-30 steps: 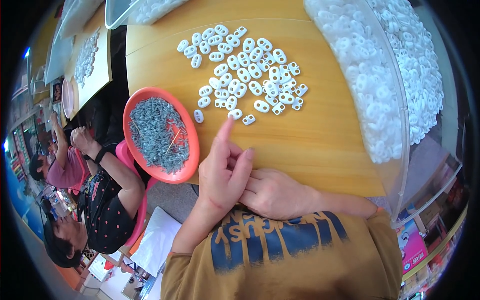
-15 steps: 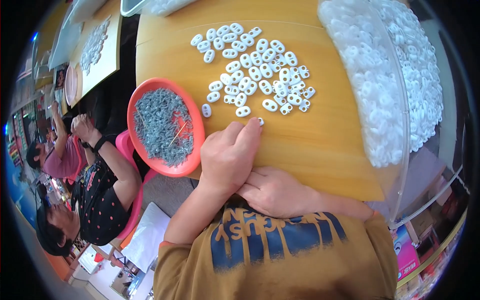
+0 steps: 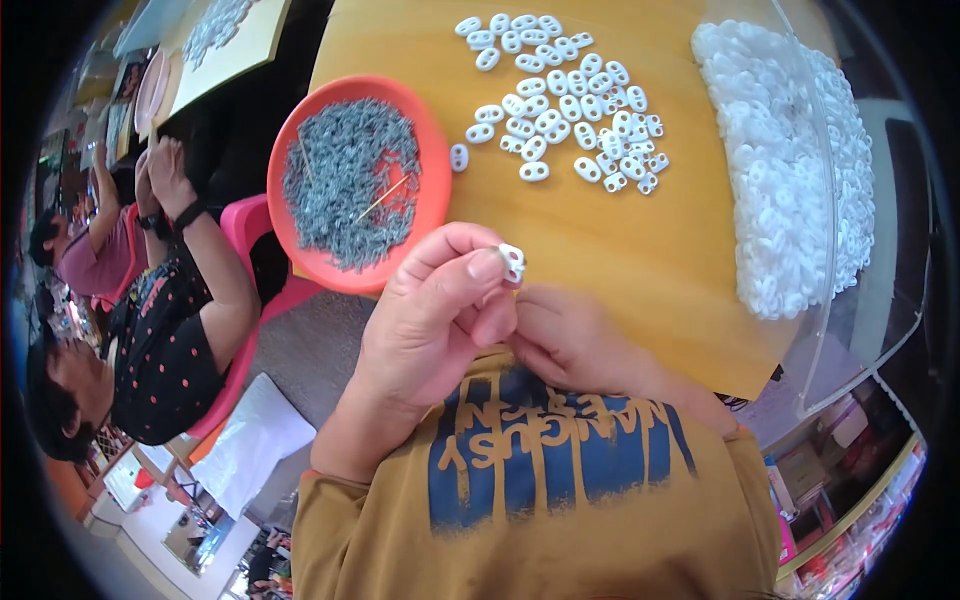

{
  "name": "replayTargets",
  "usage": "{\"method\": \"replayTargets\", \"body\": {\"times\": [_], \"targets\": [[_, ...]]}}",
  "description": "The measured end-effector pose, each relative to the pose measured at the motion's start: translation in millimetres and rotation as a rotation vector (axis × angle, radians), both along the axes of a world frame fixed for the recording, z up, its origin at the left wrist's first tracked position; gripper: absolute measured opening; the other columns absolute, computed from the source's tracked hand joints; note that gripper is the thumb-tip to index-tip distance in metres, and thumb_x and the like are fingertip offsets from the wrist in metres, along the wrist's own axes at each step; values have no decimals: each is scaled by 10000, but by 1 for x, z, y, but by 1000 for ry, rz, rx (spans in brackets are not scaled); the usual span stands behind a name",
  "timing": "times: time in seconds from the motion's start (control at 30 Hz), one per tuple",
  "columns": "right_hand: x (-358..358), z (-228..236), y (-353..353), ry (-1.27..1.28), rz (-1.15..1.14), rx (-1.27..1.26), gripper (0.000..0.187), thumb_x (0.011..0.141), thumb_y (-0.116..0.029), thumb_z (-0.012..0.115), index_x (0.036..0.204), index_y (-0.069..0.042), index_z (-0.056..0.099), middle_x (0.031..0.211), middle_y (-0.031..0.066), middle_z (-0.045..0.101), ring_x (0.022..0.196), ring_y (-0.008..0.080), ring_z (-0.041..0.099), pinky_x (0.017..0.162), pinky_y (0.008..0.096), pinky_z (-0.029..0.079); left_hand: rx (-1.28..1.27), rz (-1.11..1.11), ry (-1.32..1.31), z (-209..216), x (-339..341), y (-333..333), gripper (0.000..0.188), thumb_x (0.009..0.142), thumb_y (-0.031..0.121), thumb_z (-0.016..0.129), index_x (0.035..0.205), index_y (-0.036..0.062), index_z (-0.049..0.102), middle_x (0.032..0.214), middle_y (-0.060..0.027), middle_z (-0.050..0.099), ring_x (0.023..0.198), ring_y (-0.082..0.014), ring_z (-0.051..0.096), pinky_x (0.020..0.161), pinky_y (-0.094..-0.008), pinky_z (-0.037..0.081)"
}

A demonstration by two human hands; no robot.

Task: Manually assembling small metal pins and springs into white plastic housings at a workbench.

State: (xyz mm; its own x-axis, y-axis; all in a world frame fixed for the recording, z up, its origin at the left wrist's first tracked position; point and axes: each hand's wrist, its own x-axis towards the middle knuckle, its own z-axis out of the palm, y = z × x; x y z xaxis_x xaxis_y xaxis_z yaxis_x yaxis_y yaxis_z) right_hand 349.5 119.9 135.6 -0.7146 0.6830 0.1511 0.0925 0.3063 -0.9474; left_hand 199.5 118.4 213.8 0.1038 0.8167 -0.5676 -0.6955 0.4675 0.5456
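Observation:
Between thumb and forefinger, my left hand (image 3: 425, 315) pinches a small white plastic two-hole piece (image 3: 513, 262), held up near the table's front edge. Just to the right and lower, my right hand (image 3: 575, 335) is close against the left one. Motion blurs its fingers and the left hand partly hides them, so whether it holds anything does not show. Loose white two-hole pieces (image 3: 535, 171) lie scattered on the yellow table beyond my hands. A red oval bowl (image 3: 437, 150) full of small grey plastic parts (image 3: 345, 190) stands to the left of them.
A large clear bin (image 3: 822, 335) heaped with white pieces (image 3: 790, 190) stands at the right. Two thin sticks lie on the grey parts. At the left, a person in a dotted black shirt (image 3: 165, 345) sits on a pink chair (image 3: 245, 215), with another person beyond.
My left hand has turned and risen, bringing the white piece into fuller view. My right hand has shifted slightly right and up. The view has moved, so the table sits higher.

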Motion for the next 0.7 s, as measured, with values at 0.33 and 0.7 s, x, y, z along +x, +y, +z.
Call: {"method": "replayTargets", "body": {"times": [0.33, 0.7], "targets": [[-3, 18, -8, 29, -151, -331, 172, 822, -68, 563, 983, -9, 582, 754, 49, 544, 670, 111, 520, 609, 221, 415, 87, 56, 107, -3, -16, -61, 101, 849, 95, 543, 914, 18, 543, 775, -45, 582, 481, -54, 453, 445, -171, 356], [-24, 44, -70, 245, -85, -722, 173, 870, -71, 518, 1017, 15, 545, 949, 32, 535, 900, 83, 529, 788, 210, 432, 264, 173, 534, -46, -12, -132, 162, 856, 45, 528, 1008, -10, 525, 811, -3, 563, 605, -14, 476, 507, -141, 394]]}}
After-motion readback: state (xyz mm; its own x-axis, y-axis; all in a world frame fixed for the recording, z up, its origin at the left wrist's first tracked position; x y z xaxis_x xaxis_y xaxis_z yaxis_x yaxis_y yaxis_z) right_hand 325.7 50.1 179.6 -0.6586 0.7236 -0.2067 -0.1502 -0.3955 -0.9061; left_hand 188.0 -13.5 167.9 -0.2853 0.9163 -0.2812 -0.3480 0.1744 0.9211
